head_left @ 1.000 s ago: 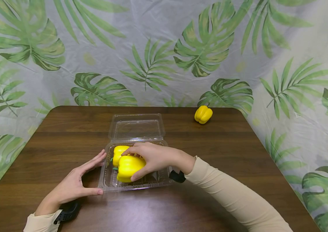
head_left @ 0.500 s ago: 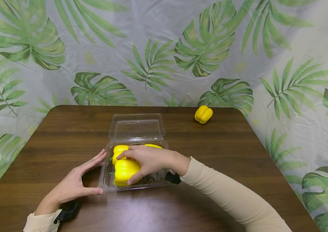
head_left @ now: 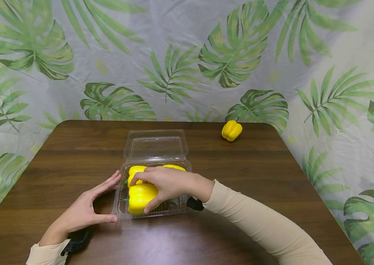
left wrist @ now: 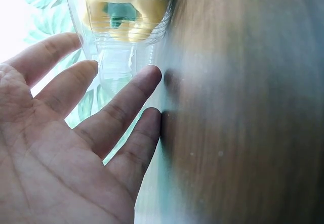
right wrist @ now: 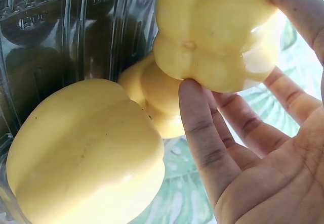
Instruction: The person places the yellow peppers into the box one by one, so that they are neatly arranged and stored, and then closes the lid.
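Here the right hand curls its fingers round a yellow pepper inside the clear clamshell box (two more peppers beside it); left hand, fingers straight, rests against the box's left wall.

The person is wearing a snug, long-sleeved beige top, its smooth right sleeve reaching to the wrist and its left cuff showing at the frame's bottom edge. A black strap-mounted device is sitting at the left wrist, a matching black one at the right. Both bare hands, the left hand and the right hand, are wearing no gloves or rings.
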The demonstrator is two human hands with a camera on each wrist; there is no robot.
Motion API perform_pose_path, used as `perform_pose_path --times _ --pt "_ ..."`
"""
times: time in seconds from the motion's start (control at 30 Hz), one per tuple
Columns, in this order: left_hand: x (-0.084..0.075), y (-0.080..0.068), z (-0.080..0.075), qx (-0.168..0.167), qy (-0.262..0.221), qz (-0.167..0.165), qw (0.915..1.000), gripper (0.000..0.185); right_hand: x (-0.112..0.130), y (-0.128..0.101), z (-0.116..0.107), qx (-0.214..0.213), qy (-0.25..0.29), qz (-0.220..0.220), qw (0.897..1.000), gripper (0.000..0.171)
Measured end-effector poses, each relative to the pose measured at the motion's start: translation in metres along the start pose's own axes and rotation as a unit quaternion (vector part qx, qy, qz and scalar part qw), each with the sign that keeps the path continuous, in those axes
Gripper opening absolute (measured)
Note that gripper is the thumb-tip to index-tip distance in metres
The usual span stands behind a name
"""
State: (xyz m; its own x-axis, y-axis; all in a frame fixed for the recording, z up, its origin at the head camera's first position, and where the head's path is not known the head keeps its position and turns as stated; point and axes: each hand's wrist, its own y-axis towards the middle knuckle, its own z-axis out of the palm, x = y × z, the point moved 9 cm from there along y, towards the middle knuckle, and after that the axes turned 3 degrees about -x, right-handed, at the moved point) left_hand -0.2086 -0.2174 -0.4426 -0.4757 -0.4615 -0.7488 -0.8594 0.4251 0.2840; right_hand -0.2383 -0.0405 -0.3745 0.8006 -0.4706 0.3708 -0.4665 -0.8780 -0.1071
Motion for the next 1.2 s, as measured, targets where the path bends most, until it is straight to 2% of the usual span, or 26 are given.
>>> perform_pose_path --times 0.47,0.83,1.2 --pt "-0.0008 -0.0001 -0.0010 -0.005 -0.007 -0.001 1.0000 0.110 0.0028 0.0036 0.0053 -0.012 -0.025 -0.002 1.000 0.079" --pt "-0.0024 0.0003 -0.0009 -0.005 -0.005 0.001 1.0000 0.109 0.0041 -0.0016 -0.0006 0.019 0.019 -0.044 0.999 0.054" --pt "-0.0030 0.0002 -0.0010 0.000 -0.006 -0.003 1.0000 0.110 0.0054 0.0026 0.0041 0.021 0.012 -0.037 0.999 0.053"
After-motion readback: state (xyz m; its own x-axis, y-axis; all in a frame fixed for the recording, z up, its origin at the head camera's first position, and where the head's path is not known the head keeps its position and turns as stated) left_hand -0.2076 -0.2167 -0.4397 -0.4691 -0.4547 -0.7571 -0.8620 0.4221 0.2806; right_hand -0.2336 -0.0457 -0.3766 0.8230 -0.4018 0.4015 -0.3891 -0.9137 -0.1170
